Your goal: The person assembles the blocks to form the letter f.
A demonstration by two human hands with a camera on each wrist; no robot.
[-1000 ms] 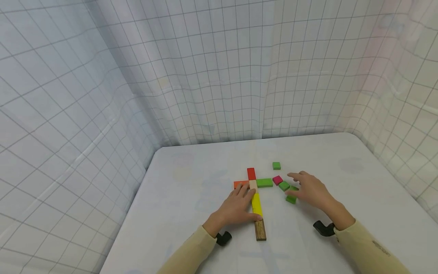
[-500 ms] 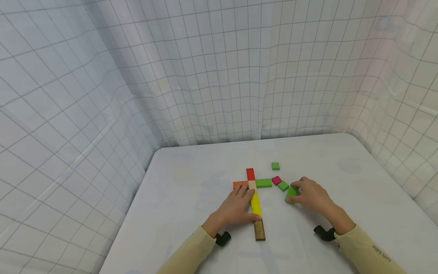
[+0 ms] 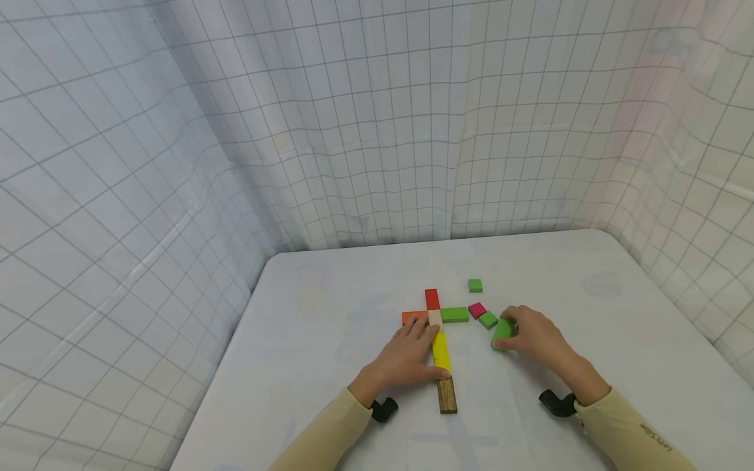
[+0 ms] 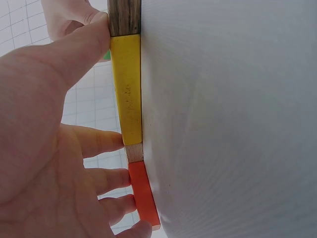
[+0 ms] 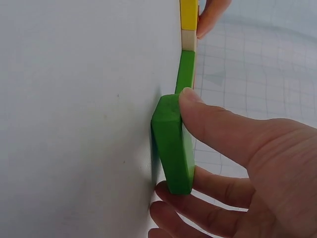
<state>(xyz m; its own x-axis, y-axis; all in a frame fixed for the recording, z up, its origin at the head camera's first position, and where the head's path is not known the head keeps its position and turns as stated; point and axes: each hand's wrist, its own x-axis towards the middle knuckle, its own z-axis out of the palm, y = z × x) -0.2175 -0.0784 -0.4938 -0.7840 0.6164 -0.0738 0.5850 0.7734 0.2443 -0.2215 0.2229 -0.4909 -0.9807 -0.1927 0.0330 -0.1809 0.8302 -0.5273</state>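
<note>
My left hand (image 3: 406, 358) lies with extended fingers along a row of flat blocks. Its fingertips touch the orange block (image 4: 143, 193) and the cream block (image 4: 134, 152); the thumb tip is at the joint of the yellow block (image 4: 127, 91) and the dark wood-grain block (image 3: 447, 396). Thumb and fingers of my right hand (image 3: 537, 337) pinch a loose green block (image 5: 172, 144) by its ends, low over the table, tilted in the right wrist view. Another green block (image 3: 455, 314) extends right from the cream one, and a red block (image 3: 432, 299) stands above it, forming a cross.
A small magenta block (image 3: 477, 310) and a small green square (image 3: 488, 320) sit between the cross and my right hand. Farther back lies another green square (image 3: 475, 286). Grid-patterned white curtains (image 3: 365, 131) surround the white table (image 3: 330, 281) at the back and sides.
My right hand has come down from hovering with spread fingers and closed its thumb and fingers on the loose green block. The left hand keeps its place on the row.
</note>
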